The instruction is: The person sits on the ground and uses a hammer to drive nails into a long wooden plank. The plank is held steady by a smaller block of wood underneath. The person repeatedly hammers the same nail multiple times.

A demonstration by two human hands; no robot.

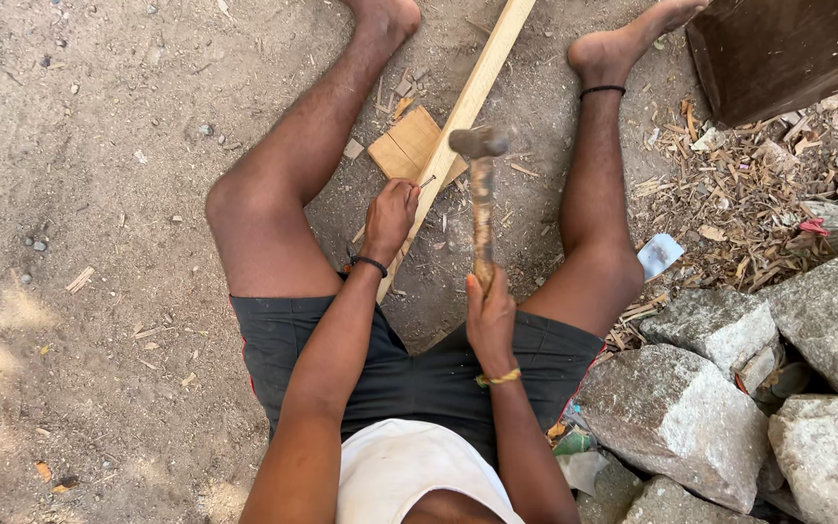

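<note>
I sit on bare dirt with my legs spread. A long pale wooden strip (472, 92) runs from between my thighs up to the top edge, lying over a small square wooden block (407, 143). My left hand (390, 215) pinches a nail (427, 180) upright against the strip. My right hand (490, 315) grips the worn wooden handle of a hammer (481, 184), whose metal head is raised just above the strip and slightly blurred.
Large grey stones (720, 388) pile at the right beside my thigh. Wood chips and scraps (729, 184) litter the ground at the upper right below a dark wooden box (788, 49). Bare dirt (80, 194) stretches to the left.
</note>
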